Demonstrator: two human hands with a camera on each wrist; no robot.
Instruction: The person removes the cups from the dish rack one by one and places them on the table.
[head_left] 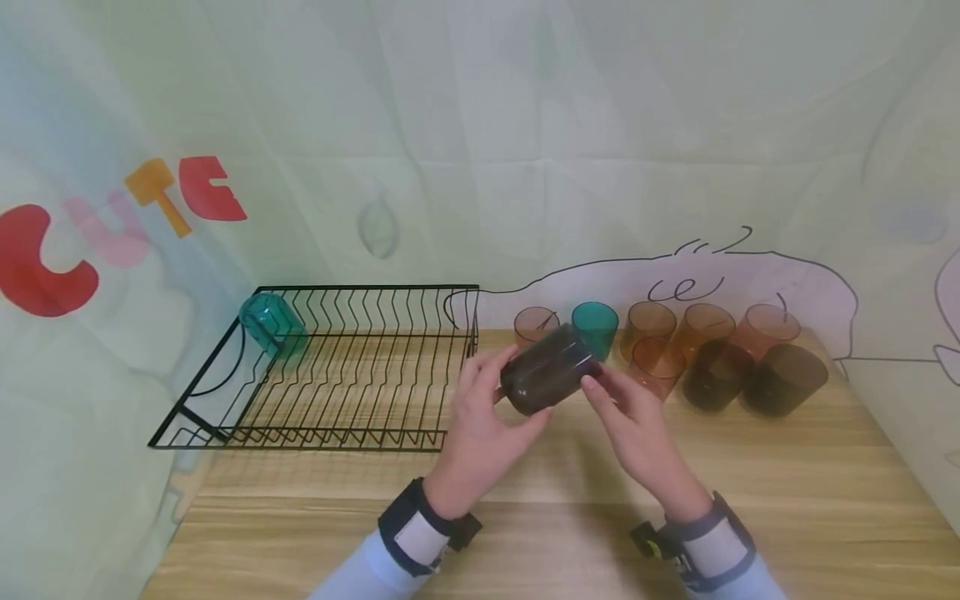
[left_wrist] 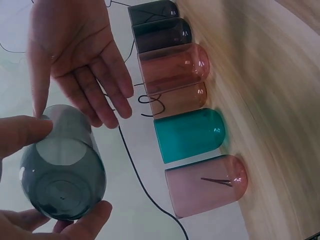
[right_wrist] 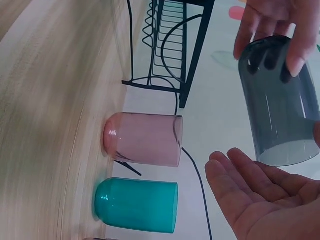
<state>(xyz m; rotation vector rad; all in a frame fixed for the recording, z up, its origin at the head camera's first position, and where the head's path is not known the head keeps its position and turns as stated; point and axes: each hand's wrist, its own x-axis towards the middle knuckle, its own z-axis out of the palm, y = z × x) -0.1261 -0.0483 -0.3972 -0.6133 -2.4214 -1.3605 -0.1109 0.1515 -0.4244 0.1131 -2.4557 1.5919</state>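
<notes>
A dark grey see-through cup (head_left: 551,371) is held tilted above the table, its base toward my left hand (head_left: 480,425). That hand grips the cup round its base end, thumb and fingers on opposite sides. By the open end is my right hand (head_left: 637,425), its thumb touching near the rim. In the right wrist view the right hand's fingers (right_wrist: 250,185) extend loosely below the rim. Behind the held cup stand a pink cup (left_wrist: 207,185) and a teal cup (left_wrist: 190,135).
A black wire dish rack (head_left: 345,442) stands at left, with a teal cup (head_left: 273,325) leaning in its back left corner. More cups stand at right: orange-brown ones (head_left: 705,329) behind, a reddish one (head_left: 656,367) and dark ones (head_left: 783,379) in front. A printed cloth (head_left: 480,167) hangs behind.
</notes>
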